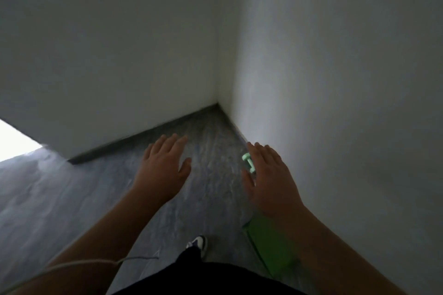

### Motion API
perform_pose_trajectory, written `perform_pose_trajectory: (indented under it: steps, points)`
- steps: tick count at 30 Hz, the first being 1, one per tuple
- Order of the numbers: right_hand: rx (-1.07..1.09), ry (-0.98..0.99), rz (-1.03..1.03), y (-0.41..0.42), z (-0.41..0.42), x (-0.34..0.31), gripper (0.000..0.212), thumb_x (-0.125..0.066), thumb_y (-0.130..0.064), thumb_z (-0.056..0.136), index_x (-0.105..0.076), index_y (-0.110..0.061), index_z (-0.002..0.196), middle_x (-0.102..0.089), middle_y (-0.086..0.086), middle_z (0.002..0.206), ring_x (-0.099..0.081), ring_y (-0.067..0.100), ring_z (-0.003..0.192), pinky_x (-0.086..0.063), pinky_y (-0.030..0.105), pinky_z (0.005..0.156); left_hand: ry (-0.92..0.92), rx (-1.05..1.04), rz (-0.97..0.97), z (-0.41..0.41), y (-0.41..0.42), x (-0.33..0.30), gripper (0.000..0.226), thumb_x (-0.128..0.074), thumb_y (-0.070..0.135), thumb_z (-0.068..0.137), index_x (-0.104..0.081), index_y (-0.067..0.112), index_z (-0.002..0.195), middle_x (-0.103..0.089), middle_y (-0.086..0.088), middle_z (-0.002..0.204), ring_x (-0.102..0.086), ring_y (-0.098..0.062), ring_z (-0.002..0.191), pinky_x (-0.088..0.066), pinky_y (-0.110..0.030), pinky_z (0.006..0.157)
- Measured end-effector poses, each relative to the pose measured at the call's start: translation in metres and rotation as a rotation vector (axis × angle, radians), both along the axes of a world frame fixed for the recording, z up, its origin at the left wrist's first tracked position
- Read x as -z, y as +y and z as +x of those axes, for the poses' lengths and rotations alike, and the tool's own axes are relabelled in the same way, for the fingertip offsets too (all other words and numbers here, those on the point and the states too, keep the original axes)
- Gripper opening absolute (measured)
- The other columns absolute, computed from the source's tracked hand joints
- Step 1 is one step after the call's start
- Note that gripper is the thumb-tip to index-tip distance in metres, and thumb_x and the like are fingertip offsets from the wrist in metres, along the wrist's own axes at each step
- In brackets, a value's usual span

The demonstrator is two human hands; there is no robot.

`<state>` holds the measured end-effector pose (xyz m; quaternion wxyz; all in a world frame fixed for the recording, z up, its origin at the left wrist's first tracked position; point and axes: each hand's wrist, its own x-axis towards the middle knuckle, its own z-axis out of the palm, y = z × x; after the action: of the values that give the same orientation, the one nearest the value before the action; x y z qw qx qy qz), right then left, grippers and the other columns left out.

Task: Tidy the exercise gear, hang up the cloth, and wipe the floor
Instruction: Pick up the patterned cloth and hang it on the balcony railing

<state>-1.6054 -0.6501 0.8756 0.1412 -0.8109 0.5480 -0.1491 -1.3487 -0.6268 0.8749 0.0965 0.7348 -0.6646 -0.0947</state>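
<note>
The whole view is dim and smeared by motion blur, so fine detail is hard to read. A small mint-green dumbbell [248, 163] lies on the floor [60, 199] close to the right-hand wall [347, 79], and the right hand [268, 179] covers its far side, so only one rounded end and part of the bar show. Whether the hand touches the dumbbell cannot be told; it appears to hover above it. Nearer the camera, a bright green mat [268, 244] lies flat along the foot of the same wall, its upper end hidden under the right wrist and forearm and its lower end cut off by dark clothing at the bottom edge.

Both hands are empty. The left hand [165, 165] is stretched forward with its fingers straight and slightly spread, palm down over bare floor. The right hand is likewise flat and spread, fingers pointing toward the corner.

Below the hands, one shoe [199, 243] with a white toe pokes out from a dark trouser leg. A thin pale cord [100, 262] curves across the left forearm and ends in a blurred tip over the floor.

The floor is grey and mottled, running into a corner where two plain white walls meet. A dark skirting strip [143, 134] lines the base of the left wall. At the far left edge, past the end of that wall, a bright overexposed patch [16, 141] washes out everything in it.
</note>
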Motion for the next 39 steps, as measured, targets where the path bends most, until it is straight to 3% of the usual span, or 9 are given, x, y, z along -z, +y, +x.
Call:
perform_pose_trajectory:
  steps: [6,9,21,26,29,36,39]
  points:
    - [-0.309,0.019,-0.021,0.037,0.082,-0.002,0.064,-0.038,-0.044,0.093,-0.042,-0.008,0.146,-0.047,0.017,0.147,-0.041,0.036,0.137,-0.033,0.050,0.114,-0.068,-0.298,0.100,0.051,0.120,-0.003,0.064,-0.029,0.054,0.098,-0.014,0.030,0.156,-0.015,-0.003,0.164,-0.004,-0.026,0.152,-0.005,-0.051,0.122]
    - [-0.486,0.036,-0.031,0.066,0.137,-0.010,0.068,-0.036,-0.046,0.090,-0.038,-0.013,0.149,-0.041,0.015,0.153,-0.034,0.035,0.141,-0.030,0.051,0.115,-0.101,-0.412,0.105,0.077,0.183,-0.004,0.065,-0.026,0.056,0.098,-0.009,0.032,0.156,-0.011,-0.002,0.165,0.001,-0.024,0.152,-0.002,-0.050,0.122]
    - [-1.051,0.150,-0.141,0.257,0.381,-0.026,0.068,-0.035,-0.051,0.089,-0.035,-0.021,0.150,-0.037,0.011,0.155,-0.033,0.033,0.142,-0.031,0.052,0.114,-0.059,-1.009,0.043,0.218,0.449,-0.006,0.064,-0.038,0.051,0.097,-0.017,0.031,0.154,-0.014,-0.003,0.164,-0.004,-0.029,0.151,-0.011,-0.052,0.120]
    - [-1.187,0.128,-0.125,0.377,0.491,-0.025,0.070,-0.026,-0.054,0.091,-0.024,-0.025,0.154,-0.024,0.005,0.162,-0.019,0.028,0.149,-0.019,0.046,0.121,-0.080,-1.192,0.096,0.290,0.580,-0.006,0.064,-0.037,0.053,0.094,-0.025,0.029,0.152,-0.028,-0.007,0.159,-0.019,-0.033,0.148,-0.014,-0.052,0.119]
    - [-1.280,0.127,-0.086,0.447,0.549,-0.023,0.066,-0.031,-0.051,0.097,-0.014,-0.027,0.156,-0.014,0.002,0.165,-0.008,0.023,0.151,-0.009,0.041,0.122,-0.096,-1.255,0.118,0.329,0.652,-0.010,0.072,-0.024,0.057,0.086,-0.031,0.028,0.151,-0.036,-0.008,0.155,-0.028,-0.035,0.144,-0.022,-0.054,0.117]
    - [-1.413,0.129,-0.021,0.561,0.658,-0.019,0.066,-0.033,-0.048,0.096,-0.017,-0.027,0.156,-0.015,0.001,0.165,-0.008,0.022,0.152,-0.012,0.042,0.121,-0.074,-1.406,0.155,0.403,0.776,-0.002,0.076,-0.020,0.057,0.082,-0.028,0.028,0.152,-0.029,-0.005,0.159,-0.022,-0.034,0.147,-0.019,-0.053,0.118]
    - [-1.473,0.155,0.002,0.588,0.707,-0.012,0.064,-0.036,-0.046,0.099,-0.015,-0.027,0.156,-0.012,0.001,0.165,-0.005,0.021,0.152,-0.010,0.041,0.121,-0.049,-1.460,0.162,0.443,0.808,0.010,0.068,-0.034,0.052,0.092,-0.019,0.029,0.154,-0.022,-0.003,0.162,-0.014,-0.031,0.149,-0.013,-0.052,0.120]
